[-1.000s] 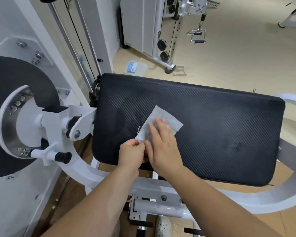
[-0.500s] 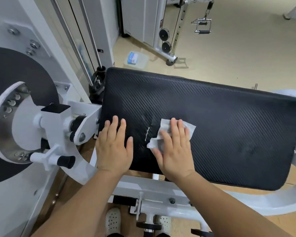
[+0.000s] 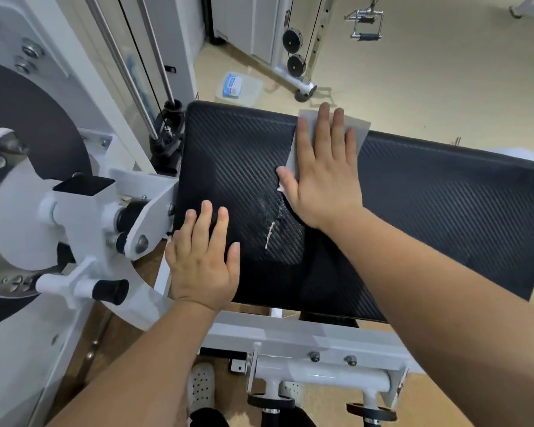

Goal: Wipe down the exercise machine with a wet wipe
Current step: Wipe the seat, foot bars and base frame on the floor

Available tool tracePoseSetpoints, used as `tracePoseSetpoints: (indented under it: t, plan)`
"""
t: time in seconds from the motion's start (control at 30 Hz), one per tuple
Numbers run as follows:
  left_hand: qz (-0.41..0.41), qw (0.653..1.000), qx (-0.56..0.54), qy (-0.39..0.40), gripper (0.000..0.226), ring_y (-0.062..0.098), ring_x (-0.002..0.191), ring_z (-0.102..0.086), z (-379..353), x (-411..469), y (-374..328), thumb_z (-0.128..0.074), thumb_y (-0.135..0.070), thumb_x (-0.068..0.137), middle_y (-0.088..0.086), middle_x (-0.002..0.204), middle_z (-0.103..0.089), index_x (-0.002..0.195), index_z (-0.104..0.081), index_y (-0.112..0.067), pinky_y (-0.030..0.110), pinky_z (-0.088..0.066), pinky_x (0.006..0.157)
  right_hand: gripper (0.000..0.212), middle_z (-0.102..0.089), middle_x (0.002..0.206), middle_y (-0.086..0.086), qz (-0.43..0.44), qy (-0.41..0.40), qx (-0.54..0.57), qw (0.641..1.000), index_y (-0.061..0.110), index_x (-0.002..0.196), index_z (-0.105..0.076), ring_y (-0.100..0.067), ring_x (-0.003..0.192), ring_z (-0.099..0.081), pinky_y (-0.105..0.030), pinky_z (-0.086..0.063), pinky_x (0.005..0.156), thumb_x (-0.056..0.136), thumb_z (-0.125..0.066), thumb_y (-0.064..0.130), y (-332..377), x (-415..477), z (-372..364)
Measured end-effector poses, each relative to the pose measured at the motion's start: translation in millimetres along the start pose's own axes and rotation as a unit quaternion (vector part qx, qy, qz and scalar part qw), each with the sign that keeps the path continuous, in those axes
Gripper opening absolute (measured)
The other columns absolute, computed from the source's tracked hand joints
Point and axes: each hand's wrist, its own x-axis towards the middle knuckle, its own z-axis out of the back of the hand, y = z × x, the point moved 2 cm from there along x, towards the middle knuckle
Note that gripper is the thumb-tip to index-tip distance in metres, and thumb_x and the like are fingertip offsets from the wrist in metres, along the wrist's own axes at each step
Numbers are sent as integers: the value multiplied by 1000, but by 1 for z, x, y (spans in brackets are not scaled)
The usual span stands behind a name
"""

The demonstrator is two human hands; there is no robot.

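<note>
Both hands lie flat, fingers straight, on the ribbed black pad [image 3: 429, 204]: right hand [image 3: 324, 171] pressing the thin wipe [image 3: 359, 131], left hand [image 3: 202, 260] bare

Two hands (left hand [image 3: 202, 263], right hand [image 3: 324, 174]), one wet wipe [image 3: 359, 131], one black pad [image 3: 444, 195], two pulleys [image 3: 292, 38] [image 3: 296, 64].

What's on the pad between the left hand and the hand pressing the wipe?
In the head view, bare black pad separates the left hand from the right hand on the wipe, save one thin white streak.
</note>
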Motion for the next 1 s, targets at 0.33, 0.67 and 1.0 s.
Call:
tracePoseSetpoints:
  t: [0.33,0.67,1.0]
  plan:
    - [-8,1000,-5,-17,62,32,146,-31,-1,-1,0,-44,-38,93,9,161,-37,152,-43,-18,54,-28,108,89,12,170,-23,101,68,4,993,9,163,1,-43,157,7,-57,2,127,102,-41,58,35,-186,-60]
    - [-2,1000,-9,-2,62,33,147,-31,-1,-1,2,-47,-36,93,7,162,-35,153,-42,-19,57,-33,107,85,1,167,-32,-50,9,20,999,5,163,-5,-49,155,3,-60,-1,126,103,-21,62,-4,-18,2]
    - [-27,999,-12,-33,62,30,147,-34,-2,-3,5,-40,-35,95,7,162,-36,154,-41,-18,54,-34,109,81,8,170,-20,250,78,-32,965,8,164,-13,-38,157,15,-53,5,127,104,-33,60,54,-166,-54]
